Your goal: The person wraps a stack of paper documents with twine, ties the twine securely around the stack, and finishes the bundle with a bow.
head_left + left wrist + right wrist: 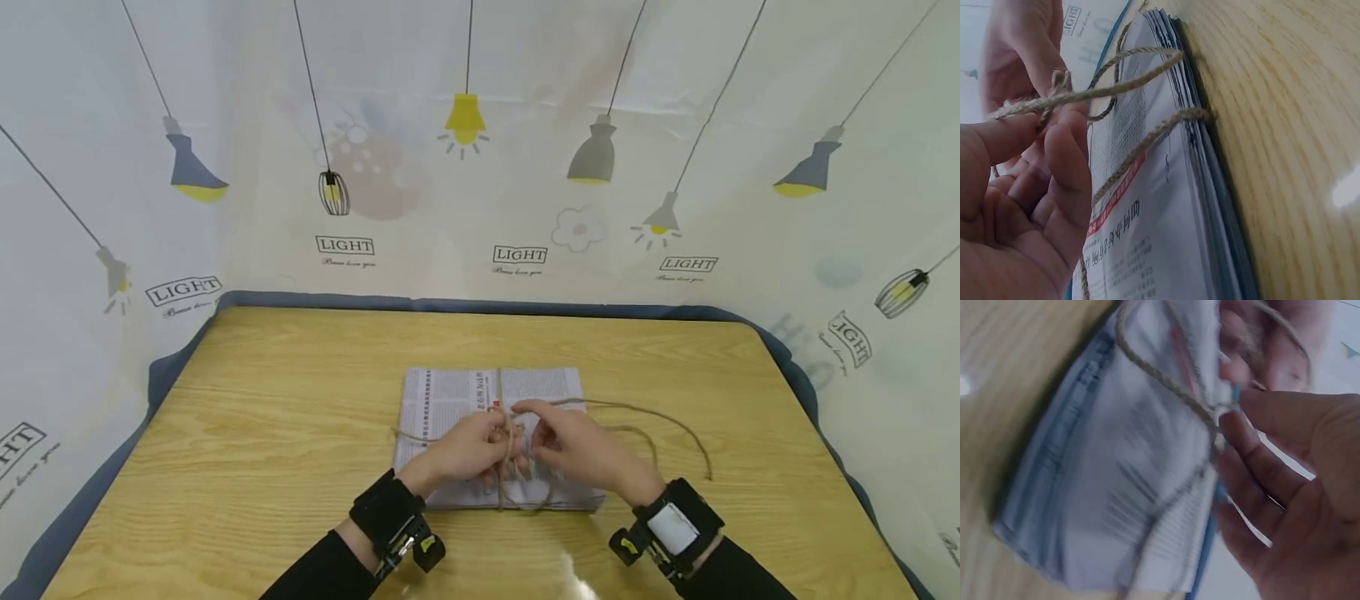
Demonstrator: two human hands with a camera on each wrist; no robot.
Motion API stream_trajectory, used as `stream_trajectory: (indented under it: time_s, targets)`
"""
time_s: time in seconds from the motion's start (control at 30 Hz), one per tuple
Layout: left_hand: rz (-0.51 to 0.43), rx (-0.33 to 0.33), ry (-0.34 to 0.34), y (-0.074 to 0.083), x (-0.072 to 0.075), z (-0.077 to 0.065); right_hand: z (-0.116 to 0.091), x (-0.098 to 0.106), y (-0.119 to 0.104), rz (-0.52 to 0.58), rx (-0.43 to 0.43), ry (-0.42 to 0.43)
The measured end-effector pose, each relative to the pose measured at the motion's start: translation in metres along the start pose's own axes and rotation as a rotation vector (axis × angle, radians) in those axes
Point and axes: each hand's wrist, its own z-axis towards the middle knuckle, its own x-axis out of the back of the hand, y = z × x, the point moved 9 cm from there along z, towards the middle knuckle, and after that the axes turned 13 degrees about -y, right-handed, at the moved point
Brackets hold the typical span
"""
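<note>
A flat stack of newspapers [450,400] lies on the table, with brown twine [1138,150] wrapped round it. Over the stack's middle, my left hand [476,446] pinches a strand of twine between thumb and fingers. A raised loop of the twine stands out from those fingertips in the left wrist view. My right hand [577,446] is close beside the left, its thumb and finger tips together at the twine [1175,387]; blur in the right wrist view softens that contact. The fingers partly hide the crossing of the strands.
Loose twine ends [660,414] trail rightward onto the wooden table [300,367], and a short end sticks out left of the stack. Behind the table hangs a pale cloth [420,250] printed with lamps. Both wrists wear black camera straps [386,512].
</note>
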Motion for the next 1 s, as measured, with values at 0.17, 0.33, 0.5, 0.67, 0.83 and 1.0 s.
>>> stream_trajectory:
  time_s: [0.17,0.33,0.5,0.67,0.83,1.0]
  targets:
    - [0.052,0.012,0.035,-0.005,0.005,-0.001,0.007,-0.007,0.007,-0.072,-0.033,0.053]
    - [0.16,0.079,0.221,-0.009,0.035,-0.017,0.001,-0.001,0.019,0.041,-0.036,0.089]
    - [0.101,0.098,0.321,-0.014,0.057,-0.032,-0.003,0.007,0.023,0.117,-0.026,0.078]
    - [0.036,0.054,0.354,-0.016,0.066,-0.038,-0.006,0.008,0.032,0.212,-0.089,0.049]
    - [-0.044,0.121,0.41,-0.024,0.072,-0.041,-0.01,0.008,0.042,0.296,-0.127,0.048]
    - [-0.152,0.17,0.355,-0.03,0.063,-0.037,-0.014,0.007,0.044,0.337,-0.098,0.027]
